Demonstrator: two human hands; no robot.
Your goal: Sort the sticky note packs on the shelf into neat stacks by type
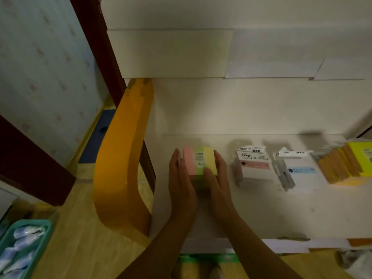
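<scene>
Teal tray of wrapped items at 8 o'clock, on the floor; orange chair beside the shelf.

Left hand and right hand, fingers straight and flat, press the two sides of the tri-colour stack near frame centre, on the shelf. Judged purpose: squaring its edges. Pack count in it unclear.

At 3 o'clock, apart from it, three more groups in a row:
- pink-label packs, at least two, top one skewed
- blue-label packs, count unclear
- yellow packs fanned on edge, several, running out of frame

Four groups total; grouping by type looks largely done.
</scene>
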